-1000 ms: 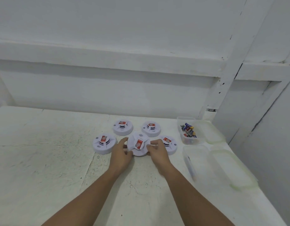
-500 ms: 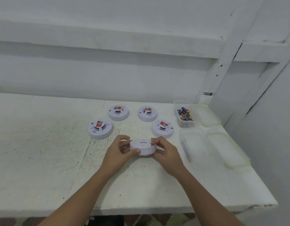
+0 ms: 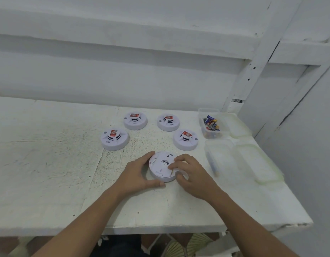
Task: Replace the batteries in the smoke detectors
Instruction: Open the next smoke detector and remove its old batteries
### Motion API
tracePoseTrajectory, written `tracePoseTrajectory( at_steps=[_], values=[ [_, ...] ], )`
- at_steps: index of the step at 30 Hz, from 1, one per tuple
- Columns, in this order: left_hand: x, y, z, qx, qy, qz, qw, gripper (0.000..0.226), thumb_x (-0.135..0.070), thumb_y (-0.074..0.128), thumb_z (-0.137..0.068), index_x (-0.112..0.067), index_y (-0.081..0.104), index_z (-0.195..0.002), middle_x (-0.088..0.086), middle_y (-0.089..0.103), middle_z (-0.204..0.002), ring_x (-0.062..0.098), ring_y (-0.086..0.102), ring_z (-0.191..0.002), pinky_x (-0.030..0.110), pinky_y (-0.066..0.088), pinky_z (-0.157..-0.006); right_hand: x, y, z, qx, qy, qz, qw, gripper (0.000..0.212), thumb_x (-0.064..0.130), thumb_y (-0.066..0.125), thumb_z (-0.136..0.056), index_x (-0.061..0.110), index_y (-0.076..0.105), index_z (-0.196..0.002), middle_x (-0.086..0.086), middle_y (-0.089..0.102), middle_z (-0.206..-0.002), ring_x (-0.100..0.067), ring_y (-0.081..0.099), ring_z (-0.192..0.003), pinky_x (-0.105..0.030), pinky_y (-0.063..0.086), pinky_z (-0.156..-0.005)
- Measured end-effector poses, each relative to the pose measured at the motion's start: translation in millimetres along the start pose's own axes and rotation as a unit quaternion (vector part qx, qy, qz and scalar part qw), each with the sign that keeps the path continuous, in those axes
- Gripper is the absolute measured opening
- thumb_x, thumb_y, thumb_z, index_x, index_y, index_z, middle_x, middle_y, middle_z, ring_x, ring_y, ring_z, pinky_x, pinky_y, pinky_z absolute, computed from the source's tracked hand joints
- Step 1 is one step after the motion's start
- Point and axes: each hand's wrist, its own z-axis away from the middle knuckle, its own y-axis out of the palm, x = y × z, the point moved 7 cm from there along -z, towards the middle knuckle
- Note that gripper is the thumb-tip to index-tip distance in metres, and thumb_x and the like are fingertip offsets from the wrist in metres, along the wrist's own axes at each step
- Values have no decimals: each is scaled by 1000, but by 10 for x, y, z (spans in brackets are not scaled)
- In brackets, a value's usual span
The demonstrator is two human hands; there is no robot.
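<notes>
- Head view: the turned-over smoke detector (image 3: 161, 167) lies back-up on the table (image 3: 49, 164), near its front edge, between the two hands.
- The left hand (image 3: 136, 173) is at its 9 o'clock. Its fingers and thumb are curled round the rim, gripping it.
- The right hand (image 3: 193, 175) comes in from 3 o'clock. Its bent fingertips (image 3: 171, 166) sit on the back near the centre recess and the thumb is on the near rim. This hand looks best placed to open the cover.
- The detector is round, so no long axis governs the move.
- Five detectors in all. Four face-up detectors (image 3: 115, 139) fan from 10 to 2 o'clock.
- One battery box (image 3: 219, 135) sits at 2 o'clock, nearer the right hand. One second clear box (image 3: 221, 156) is beside it, its contents blurred.
</notes>
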Motion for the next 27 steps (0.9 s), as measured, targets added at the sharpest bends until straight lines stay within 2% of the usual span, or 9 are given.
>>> tracePoseTrajectory(
  at_steps=[2,3,6,9,14,16,19,23,27],
  values=[
    [37,45,-38,-1,-5,-20,1000,102,-66,84,-43,-42,41,-132,-29,54,-122,-2,49,-118,27,38,-101,19,-25,-68,11,-11,23,1000,24,23,53,-88,21,68,-107,4,55,-114,-11,47,-111,-7,29,-91],
    [40,68,-50,1,-6,-40,999,109,-70,82,-40,-41,38,-135,-26,54,-125,4,47,-121,32,32,-106,30,-28,-103,26,-15,34,999,22,22,56,-89,22,67,-108,5,55,-116,-10,46,-113,-12,32,-93],
    [15,111,-69,9,-20,-89,996,125,-77,74,-35,-40,26,-144,-27,40,-135,7,32,-126,27,13,-103,81,-14,-211,89,-26,56,994,20,22,60,-88,18,64,-107,1,55,-124,-14,46,-118,-28,38,-98],
    [-77,126,-79,15,-10,-114,993,131,-80,67,-31,-38,21,-147,-25,28,-135,2,24,-124,28,9,-103,139,1,-270,141,-29,59,988,18,24,60,-88,17,59,-105,0,52,-126,-14,45,-119,-30,39,-95],
    [-73,106,-118,-16,-22,-115,993,122,-72,78,-35,-38,30,-141,-17,36,-122,3,28,-112,33,17,-104,147,29,-278,179,-8,76,981,19,29,57,-91,18,53,-105,5,51,-126,-20,47,-107,-31,37,-89],
    [-91,77,-115,-29,-27,-84,996,109,-63,86,-39,-36,37,-133,-22,47,-116,-11,31,-106,35,23,-99,142,41,-279,180,5,76,981,21,30,56,-92,17,52,-108,8,51,-122,-19,45,-104,-29,36,-88],
    [-108,65,-102,-21,-38,-58,997,93,-51,89,-46,-41,40,-124,-30,51,-105,-28,19,-95,34,27,-91,163,62,-293,180,13,100,978,19,29,53,-93,18,49,-107,5,53,-114,-19,45,-98,-32,41,-79],
    [-81,113,-97,-5,-59,-41,997,92,-47,91,-45,-51,35,-119,-31,50,-105,-4,25,-94,31,32,-88,199,64,-281,171,22,94,981,21,26,50,-95,15,48,-112,1,52,-113,-19,48,-98,-30,39,-77],
    [-78,88,-128,-23,-58,-38,997,91,-50,91,-42,-48,40,-117,-30,54,-102,-10,26,-97,30,32,-86,212,57,-283,168,33,66,983,20,23,50,-95,12,49,-111,-1,53,-117,-22,52,-98,-32,42,-82]
  ],
)
